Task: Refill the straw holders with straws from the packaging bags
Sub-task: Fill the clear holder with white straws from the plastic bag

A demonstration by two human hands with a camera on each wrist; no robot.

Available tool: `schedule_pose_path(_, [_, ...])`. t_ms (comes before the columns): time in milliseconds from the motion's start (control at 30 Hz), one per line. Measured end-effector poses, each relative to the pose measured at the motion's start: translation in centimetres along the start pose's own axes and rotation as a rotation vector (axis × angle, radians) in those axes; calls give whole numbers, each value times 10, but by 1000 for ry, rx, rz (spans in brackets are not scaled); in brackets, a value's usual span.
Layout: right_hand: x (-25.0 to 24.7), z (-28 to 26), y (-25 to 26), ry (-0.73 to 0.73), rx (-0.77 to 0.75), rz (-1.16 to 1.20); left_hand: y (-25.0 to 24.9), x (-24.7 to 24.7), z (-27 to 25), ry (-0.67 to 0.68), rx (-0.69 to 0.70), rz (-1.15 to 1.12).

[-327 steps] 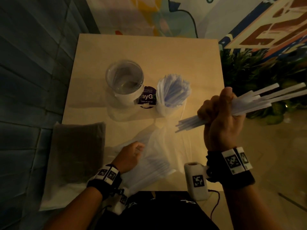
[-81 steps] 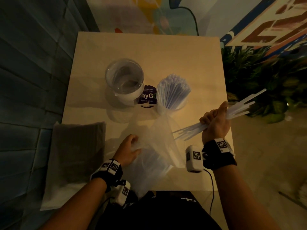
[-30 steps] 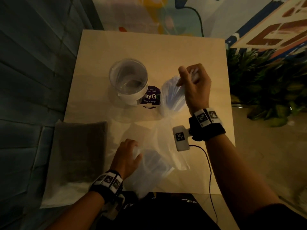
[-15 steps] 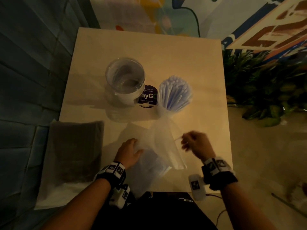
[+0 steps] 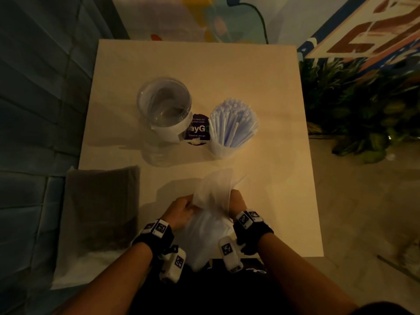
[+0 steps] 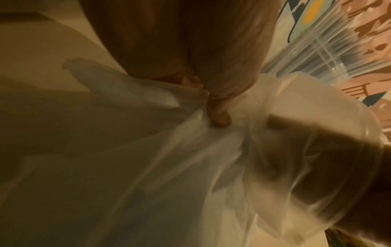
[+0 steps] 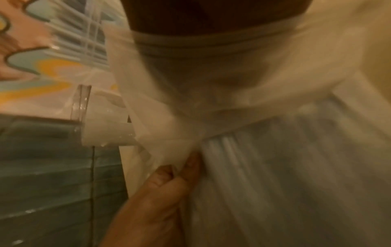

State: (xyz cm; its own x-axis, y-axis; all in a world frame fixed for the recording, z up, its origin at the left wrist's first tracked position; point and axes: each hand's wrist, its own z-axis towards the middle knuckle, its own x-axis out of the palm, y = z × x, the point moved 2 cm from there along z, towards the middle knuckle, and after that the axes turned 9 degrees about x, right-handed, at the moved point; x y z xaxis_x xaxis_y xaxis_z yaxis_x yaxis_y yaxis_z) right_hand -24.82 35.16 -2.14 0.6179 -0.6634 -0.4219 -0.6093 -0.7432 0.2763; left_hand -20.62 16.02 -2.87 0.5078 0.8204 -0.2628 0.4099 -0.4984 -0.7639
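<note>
The clear plastic straw bag (image 5: 210, 226) lies at the table's near edge with both hands on it. My left hand (image 5: 179, 209) pinches the film between thumb (image 6: 219, 115) and fingers on the bag's left side. My right hand (image 5: 236, 201) closes round the bag's gathered neck, its fingers veiled by loose film (image 7: 211, 70). White straws (image 7: 264, 167) fan out inside the bag below the neck. Farther back, one clear holder (image 5: 164, 105) stands without straws. The holder (image 5: 234, 123) to its right is packed with white straws.
A purple round sticker (image 5: 197, 130) lies between the two holders. A flat grey packet (image 5: 100, 208) overhangs the beige table (image 5: 204, 69) at its left near corner. A blue wall runs along the left; green plants (image 5: 363, 105) stand to the right.
My right hand dropped its bundle into the right holder, came back to the bag's mouth, and now grips the bag's neck. The bag stands bunched up between both hands.
</note>
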Motion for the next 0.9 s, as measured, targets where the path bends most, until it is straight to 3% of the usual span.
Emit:
schedule_pose_path(300, [-3,-9,-3,-174,-127,133,-9,-3,1,-44,49,-64])
schedule_pose_path(400, [-9,-13,-3,-178,-131,214,-9,-4,3,-60,60,-63])
schedule_pose_path(567, [-16,-18,3,-180,-189,157,-7,-5,2,-66,58,-90])
schedule_pose_path(667, [-16,-15,0,-175,-207,396,-6,-6,1,-64,70,-97])
schedule_pose_path(833, [-24,-24,5,-179,-11,989,-3,-8,2,-73,43,-66])
schedule_pose_path(900, [-34,-31,10,-143,-8,1217,-3,-9,2,-78,50,-31])
